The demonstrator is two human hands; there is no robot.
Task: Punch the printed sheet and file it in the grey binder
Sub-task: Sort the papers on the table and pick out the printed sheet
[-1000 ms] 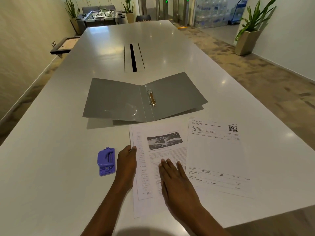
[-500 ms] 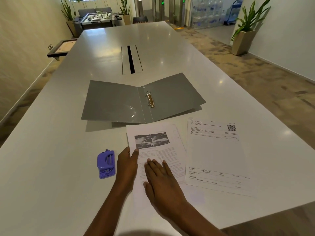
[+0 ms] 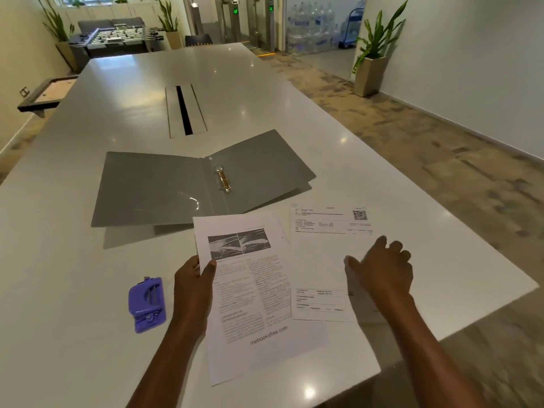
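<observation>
Our left hand (image 3: 194, 287) pinches the left edge of the printed sheet (image 3: 253, 293), thumb on top. The sheet's long axis runs from us toward the grey binder (image 3: 156, 187), its photo end pointing away and reaching the binder's near edge. The binder lies open on the white table (image 3: 265, 98), ring spine running away from us. Our right hand (image 3: 382, 269), fingers loosely curled and gripping nothing, is over a second sheet (image 3: 321, 254). A purple hole punch (image 3: 147, 304) sits just left of our left hand.
</observation>
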